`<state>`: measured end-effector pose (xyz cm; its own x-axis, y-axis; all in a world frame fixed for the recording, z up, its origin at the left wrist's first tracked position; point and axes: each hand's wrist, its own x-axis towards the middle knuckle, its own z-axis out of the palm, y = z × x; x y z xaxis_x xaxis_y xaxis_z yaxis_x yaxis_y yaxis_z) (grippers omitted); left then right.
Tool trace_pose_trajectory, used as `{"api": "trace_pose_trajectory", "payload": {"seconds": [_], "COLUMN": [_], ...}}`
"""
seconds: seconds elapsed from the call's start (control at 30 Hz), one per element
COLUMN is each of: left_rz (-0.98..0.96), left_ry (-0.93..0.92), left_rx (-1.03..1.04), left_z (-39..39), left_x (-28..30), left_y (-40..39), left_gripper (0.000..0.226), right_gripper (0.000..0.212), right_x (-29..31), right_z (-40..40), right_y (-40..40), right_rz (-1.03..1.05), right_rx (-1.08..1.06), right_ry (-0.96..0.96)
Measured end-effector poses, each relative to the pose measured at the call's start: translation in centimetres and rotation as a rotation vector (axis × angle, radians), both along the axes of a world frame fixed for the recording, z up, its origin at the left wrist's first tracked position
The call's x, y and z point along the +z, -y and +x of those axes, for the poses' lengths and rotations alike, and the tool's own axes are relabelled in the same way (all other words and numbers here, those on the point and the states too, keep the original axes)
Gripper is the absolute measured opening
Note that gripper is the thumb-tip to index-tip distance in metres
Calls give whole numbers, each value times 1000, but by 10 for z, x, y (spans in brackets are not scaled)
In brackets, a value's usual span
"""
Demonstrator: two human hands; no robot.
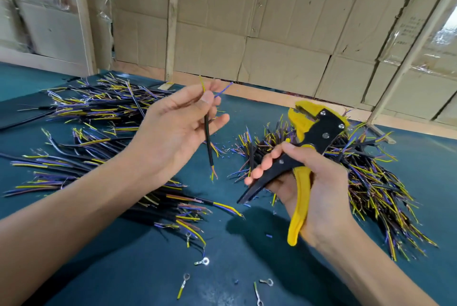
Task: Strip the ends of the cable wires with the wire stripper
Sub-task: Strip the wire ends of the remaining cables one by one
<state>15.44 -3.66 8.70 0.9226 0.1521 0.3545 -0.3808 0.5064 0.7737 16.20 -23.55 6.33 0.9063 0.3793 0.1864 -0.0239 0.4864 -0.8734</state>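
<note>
My left hand (173, 130) pinches a short black cable (208, 140) upright between thumb and fingers. A yellow wire and a blue wire fan out above its top end, and thin coloured wires hang from its lower end. My right hand (314, 179) grips the yellow and black wire stripper (310, 142) by its handles, jaws pointing up and to the left, a hand's width right of the cable. The stripper's jaws hold nothing.
A green table top (247, 256) carries a large pile of black cables (94, 117) at the left and another pile (366, 177) at the right. Loose ring terminals (204, 261) and bits of insulation lie near the front. Cardboard walls (272, 21) stand behind.
</note>
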Motion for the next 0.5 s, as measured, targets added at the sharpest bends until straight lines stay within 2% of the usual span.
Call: {"api": "trace_pose_trajectory", "payload": {"seconds": [0.1,0.23,0.3,0.4,0.5], "left_rz": [-271,-481,-498,-420,-301], "left_ry": [-84,-73,-57,-49,-48], "left_rx": [-115,-145,-164,-194,-164], "left_z": [1,1,1,1,4], "left_x": [4,5,3,-2,-7], "left_y": [-3,1,1,6,12], "left_gripper": [19,21,20,11,9], "right_gripper": [13,9,8,5,16], "right_x": [-1,-2,-2,1,6], "right_z": [-1,-9,-13,-17,-16], "right_y": [0,-5,-6,-9,-8], "right_rz": [-142,-311,-328,-268,-138], "right_rx": [-102,-70,-2,108,185], "right_ry": [56,135,128,80,-86]}}
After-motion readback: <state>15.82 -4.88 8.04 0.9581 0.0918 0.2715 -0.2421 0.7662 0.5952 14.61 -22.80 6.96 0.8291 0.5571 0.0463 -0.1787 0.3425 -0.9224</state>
